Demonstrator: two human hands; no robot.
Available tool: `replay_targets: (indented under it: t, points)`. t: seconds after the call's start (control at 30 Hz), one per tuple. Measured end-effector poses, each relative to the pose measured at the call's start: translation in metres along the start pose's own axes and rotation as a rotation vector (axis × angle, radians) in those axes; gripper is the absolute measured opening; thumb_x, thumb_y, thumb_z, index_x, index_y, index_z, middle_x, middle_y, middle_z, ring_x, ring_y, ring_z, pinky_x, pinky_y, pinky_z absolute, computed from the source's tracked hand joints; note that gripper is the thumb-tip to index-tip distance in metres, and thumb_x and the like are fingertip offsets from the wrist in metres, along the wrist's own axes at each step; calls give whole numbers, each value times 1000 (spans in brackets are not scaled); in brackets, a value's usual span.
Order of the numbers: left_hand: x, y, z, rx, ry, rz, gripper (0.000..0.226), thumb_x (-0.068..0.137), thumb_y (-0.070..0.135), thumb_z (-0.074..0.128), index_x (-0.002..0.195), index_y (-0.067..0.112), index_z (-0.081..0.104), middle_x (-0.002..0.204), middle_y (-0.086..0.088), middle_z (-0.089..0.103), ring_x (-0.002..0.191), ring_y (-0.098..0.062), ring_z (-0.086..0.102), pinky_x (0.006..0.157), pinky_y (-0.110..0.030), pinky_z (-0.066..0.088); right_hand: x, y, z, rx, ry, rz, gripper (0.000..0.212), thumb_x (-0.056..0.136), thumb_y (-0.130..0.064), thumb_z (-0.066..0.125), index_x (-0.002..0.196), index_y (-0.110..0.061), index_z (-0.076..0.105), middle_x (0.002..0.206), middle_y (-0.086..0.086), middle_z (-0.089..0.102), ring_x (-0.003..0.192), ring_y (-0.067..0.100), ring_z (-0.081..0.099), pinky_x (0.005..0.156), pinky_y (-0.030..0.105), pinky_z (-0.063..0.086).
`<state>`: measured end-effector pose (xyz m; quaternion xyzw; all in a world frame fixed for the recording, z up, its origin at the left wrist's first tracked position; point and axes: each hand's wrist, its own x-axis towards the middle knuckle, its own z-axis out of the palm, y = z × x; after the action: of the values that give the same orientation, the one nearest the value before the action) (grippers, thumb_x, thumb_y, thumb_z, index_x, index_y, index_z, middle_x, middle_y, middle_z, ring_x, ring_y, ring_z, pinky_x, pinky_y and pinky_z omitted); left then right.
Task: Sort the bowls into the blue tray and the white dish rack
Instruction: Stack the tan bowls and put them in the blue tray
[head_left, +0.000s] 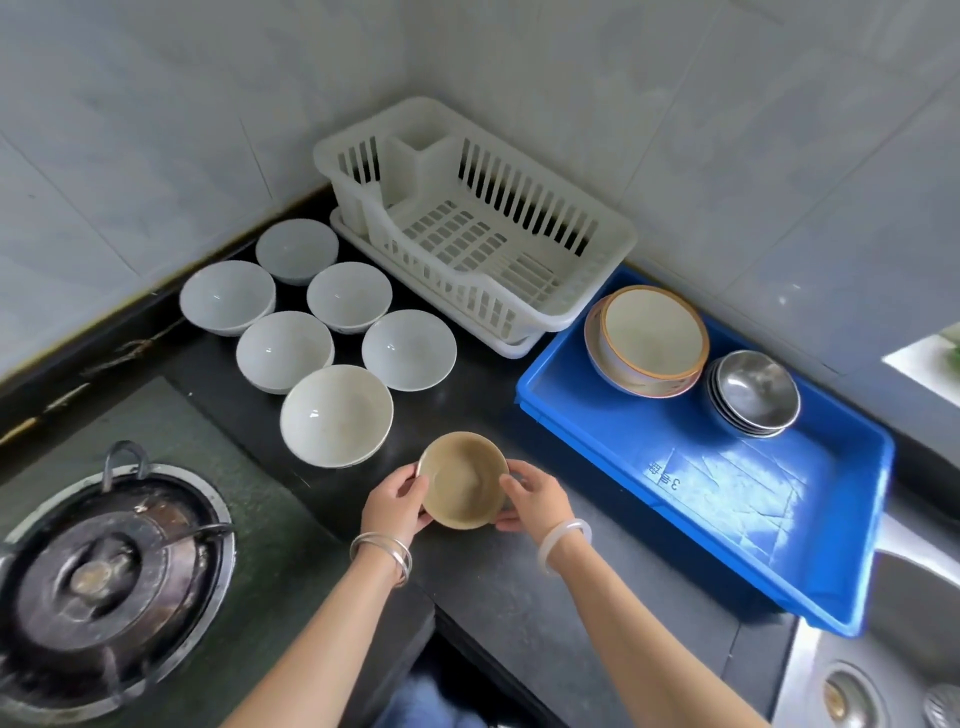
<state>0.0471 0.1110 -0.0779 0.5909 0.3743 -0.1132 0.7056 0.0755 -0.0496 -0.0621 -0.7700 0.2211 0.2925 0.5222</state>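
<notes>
I hold a small tan bowl (462, 480) over the dark counter, my left hand (395, 501) on its left rim and my right hand (532, 496) on its right rim. Several white bowls (337, 413) stand in a cluster on the counter to the upper left of it. The white dish rack (608, 244) sits in the back corner with nothing in it. The blue tray (737, 525) lies to the right; at its far end are stacked orange-rimmed bowls (652, 338) and stacked steel bowls (756, 397).
A gas burner (109, 571) is at the lower left. A steel sink (893, 654) lies at the lower right past the tray. Tiled walls close the corner behind the rack. The near part of the tray floor is bare.
</notes>
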Motion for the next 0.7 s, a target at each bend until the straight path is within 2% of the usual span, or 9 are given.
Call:
replay_targets:
  t: [0.1,0.23,0.33,0.43,0.57,0.63,0.7]
  points:
    - [-7,15,19,29,-73,45,15,89,10,55,94,21,64,94,-4,63,86,-16,59,61,-24,52,-6,1,-20,82,78,-67,29,95,-25,50,123,-26,54,92,-6,64,66,12,69,51,16,54]
    - [-22,36,64,49,-204,98,21,89,7,54,82,25,64,83,-1,63,78,-10,60,52,-17,53,-16,4,-64,243,184,-139,24,94,-26,50,117,-23,59,89,-6,64,57,11,68,48,17,52]
    - [-35,45,108,35,-300,74,15,89,7,55,86,19,62,86,-3,64,79,-12,60,52,-17,54,-25,11,-107,386,259,-178,18,94,-24,50,107,-24,62,90,0,62,49,14,65,46,19,51]
    - [-49,48,159,48,-398,37,8,90,7,54,95,10,58,95,-9,60,83,-18,60,57,-21,56,-33,22,-154,481,350,-189,12,95,-23,50,101,-27,60,91,-4,61,45,14,64,47,21,53]
    - [-68,48,231,130,-501,22,11,92,7,51,103,8,53,102,-14,53,75,-18,56,61,-25,52,-37,42,-211,576,479,-167,13,95,-21,49,104,-20,58,93,1,59,40,10,61,44,18,51]
    - [-76,45,264,154,-538,-7,14,92,6,50,106,3,52,103,-15,51,83,-25,53,65,-29,52,-38,54,-235,643,522,-131,17,96,-21,48,108,-16,58,95,2,57,41,10,60,43,18,50]
    - [-81,39,292,205,-570,-32,17,93,6,49,109,3,53,103,-16,51,88,-28,51,62,-27,54,-37,66,-255,704,532,-89,15,97,-21,45,103,-18,59,98,5,55,47,14,61,47,21,50]
